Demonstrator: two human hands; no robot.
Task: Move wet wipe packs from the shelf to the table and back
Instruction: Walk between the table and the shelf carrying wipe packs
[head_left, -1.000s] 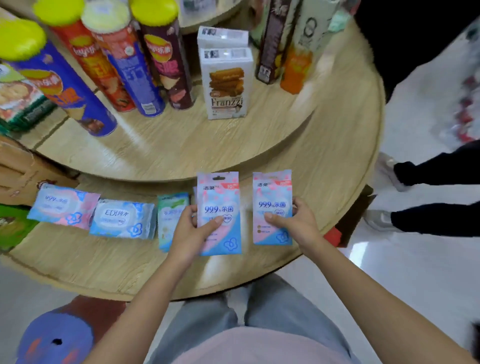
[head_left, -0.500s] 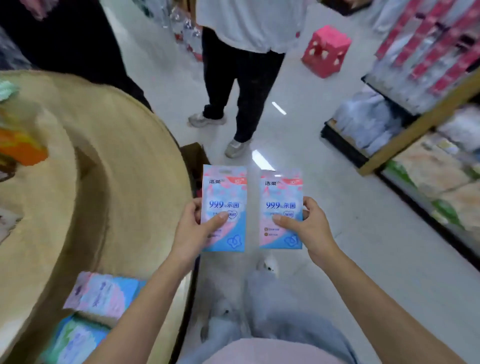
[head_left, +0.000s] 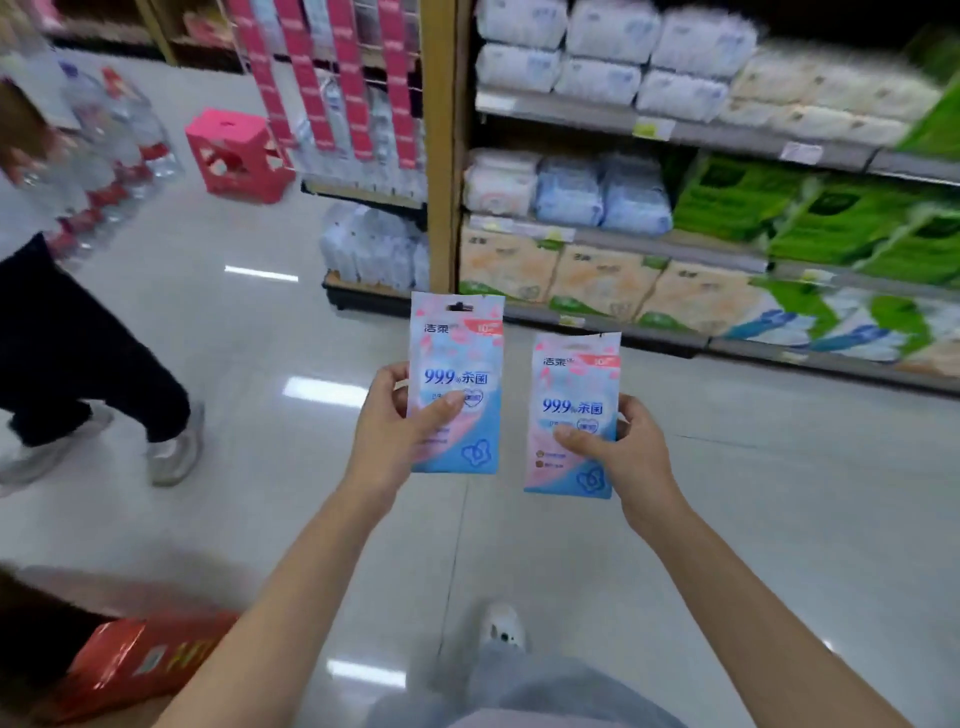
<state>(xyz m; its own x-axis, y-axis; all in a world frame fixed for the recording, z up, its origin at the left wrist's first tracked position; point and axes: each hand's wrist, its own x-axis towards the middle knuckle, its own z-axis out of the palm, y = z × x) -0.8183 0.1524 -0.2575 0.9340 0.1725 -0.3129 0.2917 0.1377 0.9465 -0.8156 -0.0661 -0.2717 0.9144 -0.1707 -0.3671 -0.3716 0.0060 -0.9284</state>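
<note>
My left hand (head_left: 393, 435) grips a pink-and-blue wet wipe pack (head_left: 460, 348) by its left edge, thumb across the front. My right hand (head_left: 626, 451) holds a second, matching wet wipe pack (head_left: 575, 376) by its right edge, a little lower. Both packs stand upright in front of me, over the shop floor. The shelf (head_left: 597, 241) with tissue and wipe packs rises ahead and to the right. The round table is out of view.
A person in black trousers (head_left: 78, 358) walks at the left. A pink stool (head_left: 236, 156) stands on the floor behind, beside stacked water bottles (head_left: 111, 150). A red box (head_left: 140, 662) lies at the lower left. My shoe (head_left: 501, 626) shows below.
My view has swung from the round wooden table to the aisle and the shelf. Both hands keep their packs; the left pack now sits higher than the right.
</note>
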